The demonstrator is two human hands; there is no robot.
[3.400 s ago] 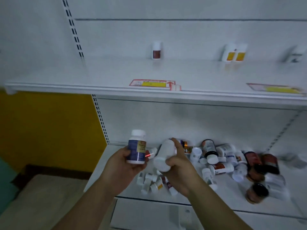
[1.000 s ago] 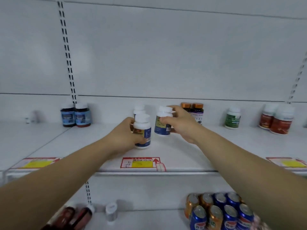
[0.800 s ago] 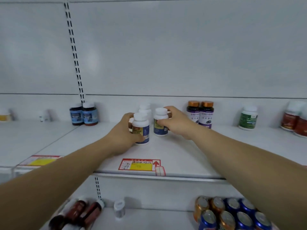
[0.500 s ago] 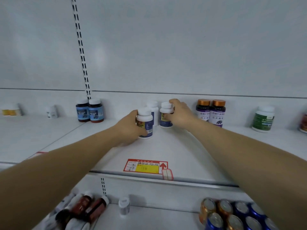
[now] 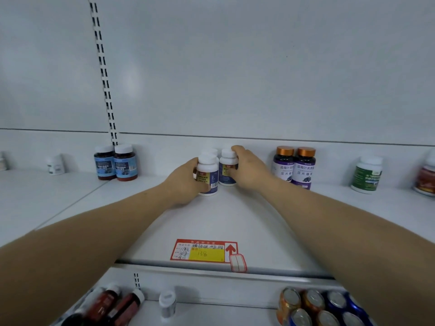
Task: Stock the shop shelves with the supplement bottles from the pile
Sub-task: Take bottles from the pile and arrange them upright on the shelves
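Two hands far in on the white shelf (image 5: 306, 222). Left hand (image 5: 186, 182) curled round one white-capped bottle (image 5: 207, 175), upright on the shelf board. Right hand (image 5: 247, 168) gripping a second bottle of the same kind (image 5: 226, 169), fingers over its cap and side. Behind the left fingers one more white cap (image 5: 210, 151), perhaps a third such bottle, mostly hidden. Left of the left fingers, two blue-label bottles (image 5: 116, 163) side by side. Right of the right fingers, two purple-label bottles with orange caps (image 5: 296, 167), then one green-label bottle (image 5: 367, 175). Below the hands, one red price tag (image 5: 204, 251) at the shelf edge.
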